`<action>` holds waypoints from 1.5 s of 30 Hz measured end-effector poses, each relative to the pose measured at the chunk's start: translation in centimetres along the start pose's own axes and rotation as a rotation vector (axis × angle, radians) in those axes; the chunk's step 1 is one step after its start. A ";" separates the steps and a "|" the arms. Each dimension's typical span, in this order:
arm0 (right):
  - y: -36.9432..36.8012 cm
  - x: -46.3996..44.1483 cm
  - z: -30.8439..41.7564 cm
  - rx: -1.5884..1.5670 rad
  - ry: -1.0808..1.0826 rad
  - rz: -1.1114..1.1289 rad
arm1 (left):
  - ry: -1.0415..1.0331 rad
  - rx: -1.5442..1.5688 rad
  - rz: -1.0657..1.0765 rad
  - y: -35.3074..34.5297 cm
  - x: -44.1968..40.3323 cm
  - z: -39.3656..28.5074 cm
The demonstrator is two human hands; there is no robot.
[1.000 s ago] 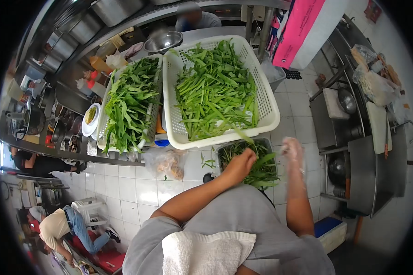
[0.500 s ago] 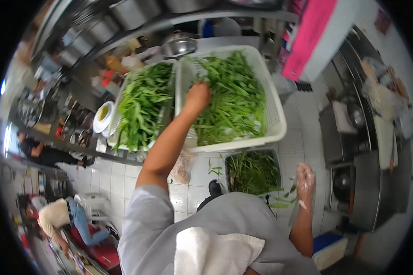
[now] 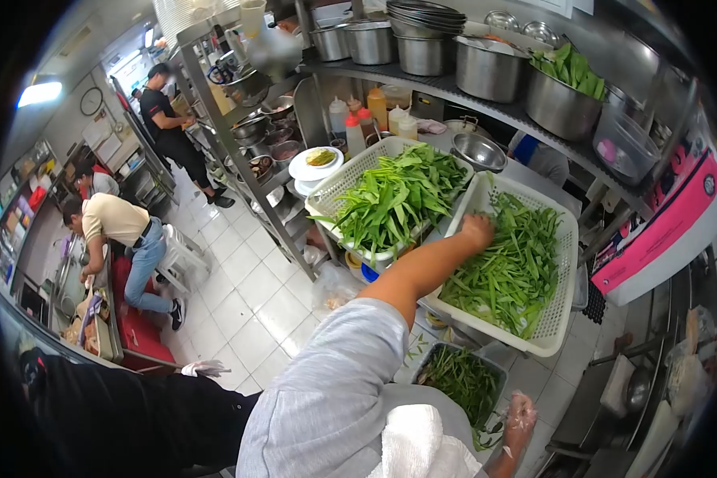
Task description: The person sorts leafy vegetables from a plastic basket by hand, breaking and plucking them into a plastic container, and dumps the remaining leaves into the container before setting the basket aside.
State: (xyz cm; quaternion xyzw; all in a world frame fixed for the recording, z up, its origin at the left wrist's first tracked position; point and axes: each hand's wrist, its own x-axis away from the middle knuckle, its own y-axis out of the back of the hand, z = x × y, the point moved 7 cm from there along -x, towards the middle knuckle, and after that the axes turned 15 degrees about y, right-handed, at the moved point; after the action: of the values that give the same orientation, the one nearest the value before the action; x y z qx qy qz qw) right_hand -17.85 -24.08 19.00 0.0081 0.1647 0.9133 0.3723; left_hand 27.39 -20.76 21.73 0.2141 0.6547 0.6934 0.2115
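My bare left hand point(image 3: 477, 231) reaches into the white perforated basket point(image 3: 567, 307) on the right, against the cut green stems and leaves point(image 3: 510, 279). Its fingers are curled, and what they hold is hidden. Low on the right, my right hand point(image 3: 521, 412) wears a clear plastic glove and is closed beside a bin point(image 3: 498, 373) of dark greens point(image 3: 460, 382). Whatever is between its fingers is too small to tell. A second white basket point(image 3: 327, 209), heaped with long leafy greens point(image 3: 398, 195), stands left of the first.
Pots point(image 3: 486, 72) line the shelf above. Bottles point(image 3: 354, 131) and a steel bowl point(image 3: 479, 150) stand behind the baskets. A person in black clothing point(image 3: 127, 414) is close at lower left, a gloved hand point(image 3: 205, 368) showing. Two others work farther left; a pink-and-white box point(image 3: 661, 231) is at right.
The view has swung left, bringing the dark-clothed person close by into sight. My left hand went from above the bin into the right basket and remains there. My right hand stays low beside the bin.
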 end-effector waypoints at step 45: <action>-3.5 -3.2 12.5 0.122 0.493 0.083 | -0.100 1.274 -0.088 5.8 19.9 1.9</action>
State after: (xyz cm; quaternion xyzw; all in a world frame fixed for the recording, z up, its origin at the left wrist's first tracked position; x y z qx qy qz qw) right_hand -11.47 -20.23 30.12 -0.1857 0.3051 0.8905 0.2819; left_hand 12.11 -8.11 28.03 0.3028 0.9360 0.1482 0.1015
